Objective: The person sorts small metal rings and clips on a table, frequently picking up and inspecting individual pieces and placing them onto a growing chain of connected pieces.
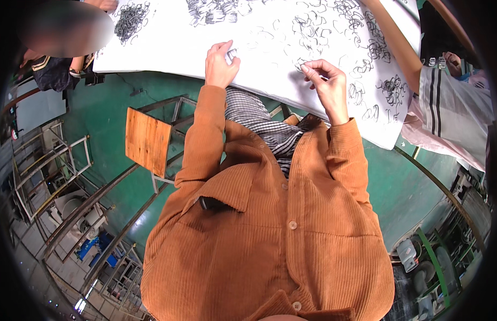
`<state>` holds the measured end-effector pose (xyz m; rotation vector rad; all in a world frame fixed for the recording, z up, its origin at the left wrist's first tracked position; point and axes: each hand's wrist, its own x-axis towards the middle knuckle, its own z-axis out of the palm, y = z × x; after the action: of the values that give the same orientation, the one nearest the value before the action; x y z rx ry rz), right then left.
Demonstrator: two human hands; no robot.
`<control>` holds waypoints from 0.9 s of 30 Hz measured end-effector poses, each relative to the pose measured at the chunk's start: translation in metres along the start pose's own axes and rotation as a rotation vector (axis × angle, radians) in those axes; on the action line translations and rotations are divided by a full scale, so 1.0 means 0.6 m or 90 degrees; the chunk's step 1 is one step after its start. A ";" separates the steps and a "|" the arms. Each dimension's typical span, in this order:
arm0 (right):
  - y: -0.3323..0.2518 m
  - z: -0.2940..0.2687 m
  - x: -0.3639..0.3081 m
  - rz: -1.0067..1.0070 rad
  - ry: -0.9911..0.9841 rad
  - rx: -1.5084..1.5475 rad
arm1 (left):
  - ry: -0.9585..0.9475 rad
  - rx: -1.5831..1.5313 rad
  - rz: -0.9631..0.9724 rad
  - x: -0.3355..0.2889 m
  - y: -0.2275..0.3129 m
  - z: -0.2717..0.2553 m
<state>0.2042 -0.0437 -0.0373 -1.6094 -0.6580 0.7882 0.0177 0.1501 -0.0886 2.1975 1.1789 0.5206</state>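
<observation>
Many thin black curved strips [311, 27] lie scattered over a white-covered table [176, 51]. My left hand [220, 65] is closed at the near table edge, with a few short dark strips [232, 53] showing between thumb and fingers. To its right, my right hand [328, 83] pinches thumb and forefinger together just above the tabletop. A thin black strip [300, 63] shows at those fingertips. Beyond my left hand, more strips lie in a dense, roughly lined-up patch [213, 12].
A tangled heap of strips [132, 21] sits at the far left, near another person's hand [102, 4]. A co-worker's arm [395, 40] reaches across the table's right side. A wooden-seated stool [148, 142] stands to my left on the green floor [106, 139].
</observation>
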 end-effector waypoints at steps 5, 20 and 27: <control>-0.010 0.037 -0.009 0.082 -0.065 0.130 | -0.020 -0.007 -0.088 0.001 0.010 -0.008; -0.033 0.090 -0.005 -0.158 -0.014 0.066 | -0.127 -0.206 0.041 -0.082 0.173 -0.082; -0.035 0.064 -0.044 -0.172 0.010 0.055 | 0.086 0.002 0.153 0.110 0.013 0.006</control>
<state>0.1579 -0.0372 -0.0171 -1.4108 -0.8009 0.5962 0.0599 0.2013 -0.0822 2.3519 0.9856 0.7785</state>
